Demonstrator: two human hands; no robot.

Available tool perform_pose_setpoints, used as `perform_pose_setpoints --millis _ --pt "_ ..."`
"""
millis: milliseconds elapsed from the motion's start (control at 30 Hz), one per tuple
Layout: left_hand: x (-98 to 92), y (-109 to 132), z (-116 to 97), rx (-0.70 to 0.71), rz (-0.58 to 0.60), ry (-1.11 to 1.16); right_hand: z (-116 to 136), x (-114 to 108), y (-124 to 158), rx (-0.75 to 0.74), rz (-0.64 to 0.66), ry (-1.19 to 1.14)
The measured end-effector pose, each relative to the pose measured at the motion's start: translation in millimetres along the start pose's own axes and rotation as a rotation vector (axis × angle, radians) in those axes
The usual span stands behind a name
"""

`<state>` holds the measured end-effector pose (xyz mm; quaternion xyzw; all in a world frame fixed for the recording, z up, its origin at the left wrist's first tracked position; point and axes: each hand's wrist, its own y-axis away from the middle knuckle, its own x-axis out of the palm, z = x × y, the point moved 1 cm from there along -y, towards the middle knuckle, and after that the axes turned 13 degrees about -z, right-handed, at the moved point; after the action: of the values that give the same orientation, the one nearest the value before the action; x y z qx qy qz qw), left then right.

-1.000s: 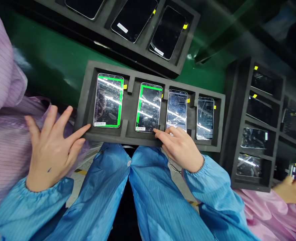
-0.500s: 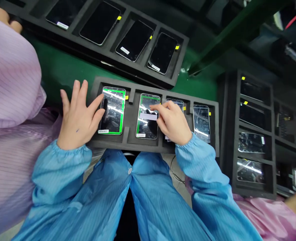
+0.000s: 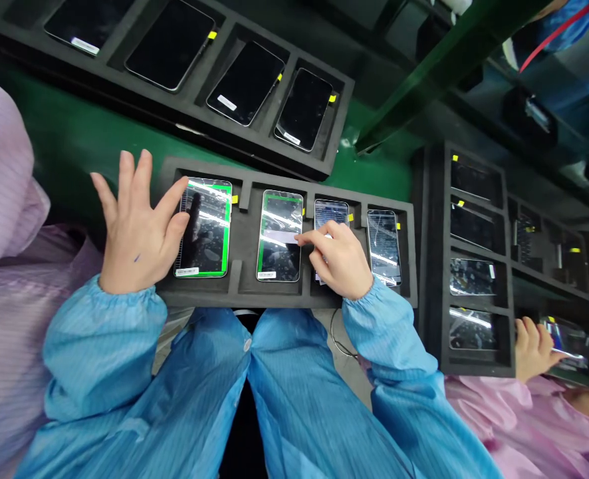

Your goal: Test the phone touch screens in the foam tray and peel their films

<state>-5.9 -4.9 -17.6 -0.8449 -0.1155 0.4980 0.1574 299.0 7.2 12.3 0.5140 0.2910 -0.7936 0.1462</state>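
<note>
apparently partway along: pointing the right hand, index extended and thumb apart, at the second phone, center of the frame; spreading the left hand beside the first phone, center left; showing only partial green borders on both.

The leftmost phone, green-edged, and the second phone, also green-edged with a pale bar mid-screen, lie face up in the near tray.
</note>
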Motion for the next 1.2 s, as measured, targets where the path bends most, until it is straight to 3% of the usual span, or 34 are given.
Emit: perform_pose_setpoints --millis 233,367,500,700,933,1200 --pt "1.5 3.9 2.3 0.029 -0.057 0.037 2.2 4.1 16.7 -0.161 0.026 -0.146" --pt "1.5 4.7 1.8 0.031 -0.080 0.051 -2.0 1.4 17.3 -0.094 -0.031 -0.108" --pt "2.3 5.1 1.5 0.027 -0.085 0.071 -2.1 1.0 15.6 -0.091 0.000 -0.108" --pt "1.6 3.0 -0.7 0.023 -0.064 0.065 -9.2 3.7 -10.7 0.105 -0.019 0.086" --pt "2.9 1.5 -1.3 0.024 -0.047 0.056 -11.3 16.0 -37.0 0.062 0.097 0.288" --pt "1.1 4.3 0.8 0.018 -0.058 0.068 9.0 5.4 -13.3 0.018 0.127 0.262"
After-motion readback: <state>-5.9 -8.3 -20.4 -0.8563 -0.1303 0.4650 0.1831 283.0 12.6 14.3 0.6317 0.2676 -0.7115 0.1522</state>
